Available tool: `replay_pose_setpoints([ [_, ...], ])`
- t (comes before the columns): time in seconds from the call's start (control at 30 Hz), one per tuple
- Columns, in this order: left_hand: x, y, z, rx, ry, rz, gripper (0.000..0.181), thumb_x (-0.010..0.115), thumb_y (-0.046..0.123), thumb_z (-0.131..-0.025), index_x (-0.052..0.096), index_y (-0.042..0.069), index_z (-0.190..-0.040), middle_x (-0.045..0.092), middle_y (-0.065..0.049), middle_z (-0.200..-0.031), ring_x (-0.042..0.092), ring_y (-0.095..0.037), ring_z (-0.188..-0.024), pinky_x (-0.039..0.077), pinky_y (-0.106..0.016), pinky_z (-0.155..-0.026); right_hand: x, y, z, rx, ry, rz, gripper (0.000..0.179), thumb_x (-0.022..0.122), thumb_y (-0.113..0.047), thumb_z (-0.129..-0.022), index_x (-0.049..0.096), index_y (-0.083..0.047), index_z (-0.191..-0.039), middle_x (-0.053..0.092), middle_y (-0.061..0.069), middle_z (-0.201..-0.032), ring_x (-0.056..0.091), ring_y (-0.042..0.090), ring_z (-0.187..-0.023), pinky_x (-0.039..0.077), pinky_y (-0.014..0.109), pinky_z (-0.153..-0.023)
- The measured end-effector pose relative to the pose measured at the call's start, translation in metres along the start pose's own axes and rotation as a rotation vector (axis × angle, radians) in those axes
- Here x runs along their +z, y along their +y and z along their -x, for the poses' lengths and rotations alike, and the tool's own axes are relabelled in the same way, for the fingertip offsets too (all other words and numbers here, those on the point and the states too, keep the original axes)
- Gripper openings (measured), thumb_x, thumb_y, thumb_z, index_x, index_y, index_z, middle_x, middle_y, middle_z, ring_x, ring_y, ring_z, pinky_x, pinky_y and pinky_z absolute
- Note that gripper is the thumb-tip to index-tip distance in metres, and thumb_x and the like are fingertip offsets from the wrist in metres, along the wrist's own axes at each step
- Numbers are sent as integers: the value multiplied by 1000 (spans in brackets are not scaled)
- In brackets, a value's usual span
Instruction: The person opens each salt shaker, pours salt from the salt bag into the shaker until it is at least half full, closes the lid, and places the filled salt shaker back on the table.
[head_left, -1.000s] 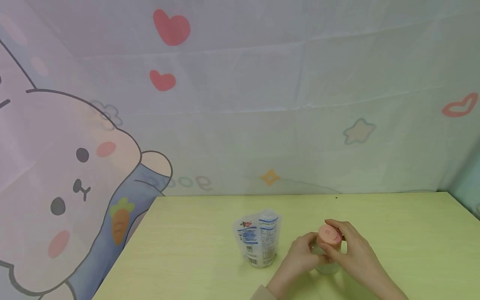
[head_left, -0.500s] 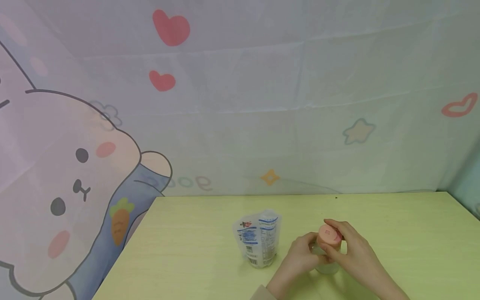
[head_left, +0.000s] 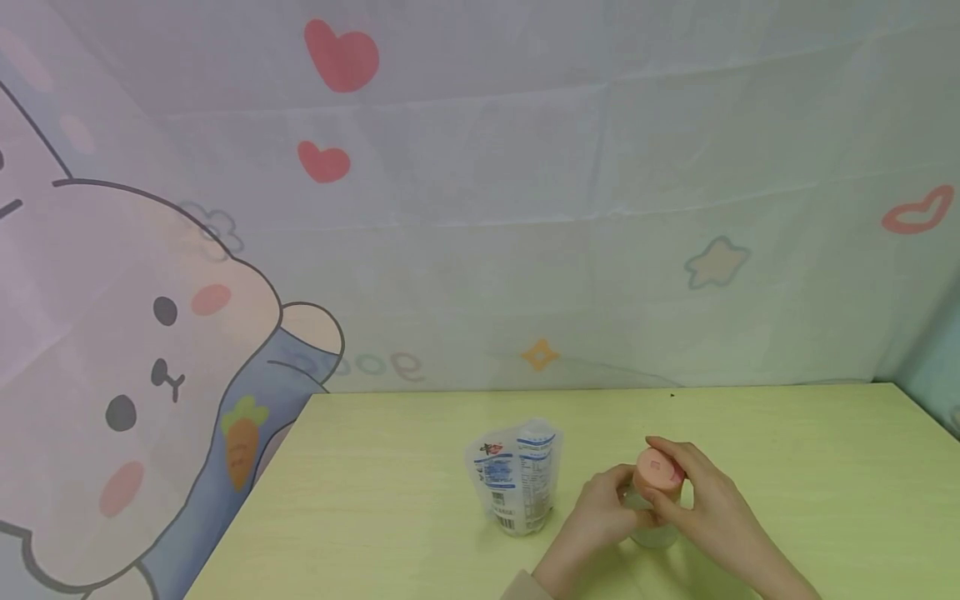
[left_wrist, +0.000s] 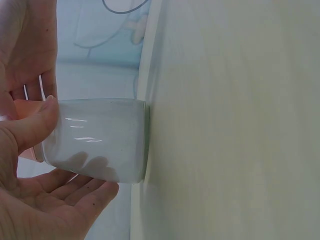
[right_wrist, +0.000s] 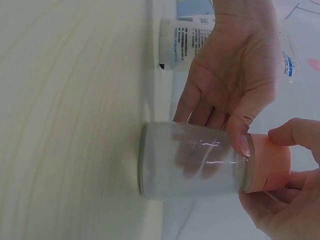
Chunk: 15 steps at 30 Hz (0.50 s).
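Observation:
A clear glass jar (right_wrist: 200,162) with an orange-pink lid (head_left: 658,469) stands upright on the table, and nothing shows inside it. My left hand (head_left: 603,510) grips the glass from the left, its thumb lying just below the lid and its fingers behind the jar. From the right, my right hand (head_left: 711,496) holds the lid between thumb and fingers. In the head view the hands cover much of the jar's body. To the left of them, apart from both, stands a translucent plastic pouch (head_left: 517,483) with blue and black print.
The pale yellow-green tabletop (head_left: 375,500) runs back to a hanging cloth (head_left: 480,208) printed with a rabbit, hearts and stars. A tiny dark speck (head_left: 672,395) lies near the table's far edge.
The right thumb and fingertips have shifted very slightly on the lid. The left hand, the jar and the pouch stay in place.

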<state>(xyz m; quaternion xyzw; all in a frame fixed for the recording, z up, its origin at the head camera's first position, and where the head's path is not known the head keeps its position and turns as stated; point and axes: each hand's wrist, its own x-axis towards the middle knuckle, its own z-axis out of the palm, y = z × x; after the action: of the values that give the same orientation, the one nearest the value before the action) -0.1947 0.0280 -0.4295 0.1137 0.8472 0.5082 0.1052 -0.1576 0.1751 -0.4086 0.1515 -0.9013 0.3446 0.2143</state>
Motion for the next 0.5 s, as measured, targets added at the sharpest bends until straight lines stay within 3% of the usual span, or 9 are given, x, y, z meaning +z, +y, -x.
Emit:
replay_pose_setpoints([
  [0.5, 0, 0, 0, -21, -12, 28, 48, 81, 23, -73, 65, 20, -119, 67, 3, -122, 61, -24, -115, 51, -44, -94, -3, -1, -1, -6, 0, -4, 57, 77, -13, -79, 54, -11, -131, 62, -2, -114, 49, -5, -93, 48, 24, -75],
])
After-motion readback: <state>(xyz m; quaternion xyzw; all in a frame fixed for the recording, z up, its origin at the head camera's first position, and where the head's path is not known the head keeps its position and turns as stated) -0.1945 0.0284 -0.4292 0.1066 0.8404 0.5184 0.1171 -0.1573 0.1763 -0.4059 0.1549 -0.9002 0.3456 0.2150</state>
